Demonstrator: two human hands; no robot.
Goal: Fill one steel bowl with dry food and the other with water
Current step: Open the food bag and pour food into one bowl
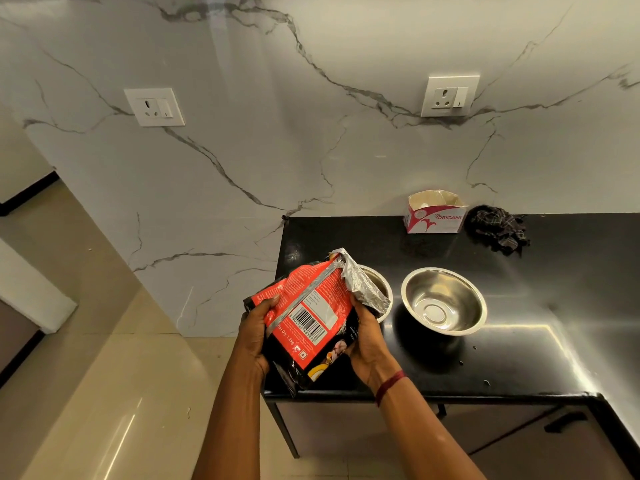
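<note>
Holding the food bag (308,317) in both hands, I think I am only at the start of the job. My left hand (256,332) wraps round the bag's left side, with the thumb on the front. The bag is red and black and crinkly, with a bar code, and its silver top is open, crumpled and tipped toward the first bowl (379,285). My right hand (367,337) curls round the bag's right side. The bag hides most of the first bowl, so I cannot tell if any food is in it. The second bowl (443,299), just beside it on the black counter (519,341), is shiny and has nothing in it, so the water is not done yet.
</note>
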